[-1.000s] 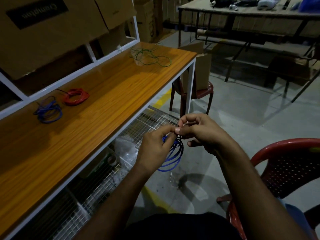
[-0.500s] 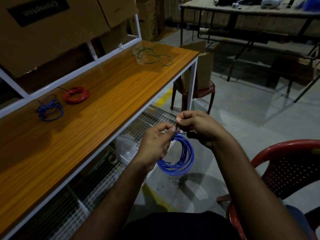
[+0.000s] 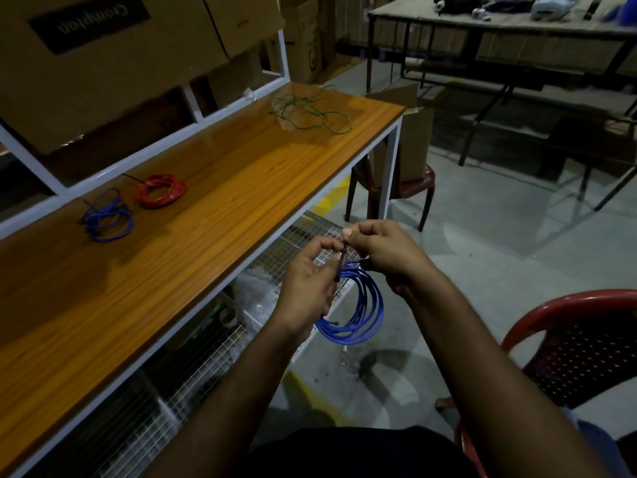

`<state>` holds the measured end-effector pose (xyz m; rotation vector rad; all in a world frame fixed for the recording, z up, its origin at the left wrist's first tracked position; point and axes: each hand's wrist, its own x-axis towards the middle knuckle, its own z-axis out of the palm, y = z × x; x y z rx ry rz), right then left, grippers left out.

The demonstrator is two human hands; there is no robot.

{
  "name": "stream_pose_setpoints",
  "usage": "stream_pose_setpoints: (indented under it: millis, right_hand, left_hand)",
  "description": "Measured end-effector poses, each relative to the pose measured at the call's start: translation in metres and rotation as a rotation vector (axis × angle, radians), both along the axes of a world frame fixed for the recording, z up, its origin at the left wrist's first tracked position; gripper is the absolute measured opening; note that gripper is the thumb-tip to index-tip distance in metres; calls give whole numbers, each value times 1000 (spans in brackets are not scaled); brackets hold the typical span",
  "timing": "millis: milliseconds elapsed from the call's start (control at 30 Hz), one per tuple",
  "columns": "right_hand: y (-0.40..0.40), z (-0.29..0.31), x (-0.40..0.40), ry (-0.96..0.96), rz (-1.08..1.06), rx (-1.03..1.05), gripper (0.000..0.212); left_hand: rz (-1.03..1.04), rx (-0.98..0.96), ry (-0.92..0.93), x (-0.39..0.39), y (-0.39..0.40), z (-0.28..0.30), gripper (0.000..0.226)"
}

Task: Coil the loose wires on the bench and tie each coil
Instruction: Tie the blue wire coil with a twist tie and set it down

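A blue wire coil hangs in the air off the bench's front edge, held between my two hands. My left hand grips the coil's top left side. My right hand pinches a thin dark tie that runs up from the coil's top. On the wooden bench lie a tied red coil and a second blue coil at the left. A loose green wire lies tangled at the bench's far end.
A red plastic chair stands close at my right. Another chair carrying a cardboard box stands past the bench's end. Cardboard boxes sit behind the white bench frame. A wire-mesh shelf runs under the bench. A dark table stands far back.
The blue coil has turned from edge-on to show its open loops and hangs a little lower. My right hand has lifted slightly, drawing the dark tie up from the coil's top.
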<state>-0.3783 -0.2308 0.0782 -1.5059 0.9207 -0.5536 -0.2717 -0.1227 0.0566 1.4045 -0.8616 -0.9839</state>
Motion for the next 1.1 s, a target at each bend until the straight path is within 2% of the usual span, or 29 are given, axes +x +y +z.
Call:
stream_pose_setpoints:
  millis: [167, 300, 467, 533, 667, 733, 867, 1000, 1100]
  right_hand:
    - [-11, 3, 9, 9, -10, -67, 22]
    - [-12, 2, 16, 46, 44, -170, 24]
    - [-22, 8, 20, 61, 13, -307, 17]
    - [-23, 15, 19, 22, 32, -290, 16]
    - [-16, 26, 16, -135, 9, -101, 15]
    - [-11, 28, 16, -149, -22, -106, 15]
    - [2, 25, 19, -71, -44, -264, 15]
    - [11, 16, 27, -10, -55, -344, 17]
    - [15, 10, 32, -10, -47, -297, 20]
  left_hand:
    - [-43, 6, 57, 1, -2, 0, 10]
    - [-48, 6, 115, 2, -5, 5, 19]
    - [-21, 3, 167, -1, -5, 5, 24]
    - [0, 47, 185, -3, -6, 3, 25]
    - [91, 127, 193, -1, -7, 2, 24]
    - [184, 128, 125, 1, -10, -3, 24]
    - [378, 106, -163, 4, -17, -13, 12]
    - [465, 89, -356, 2, -20, -20, 23]
    - [487, 104, -400, -1, -19, -20, 33]
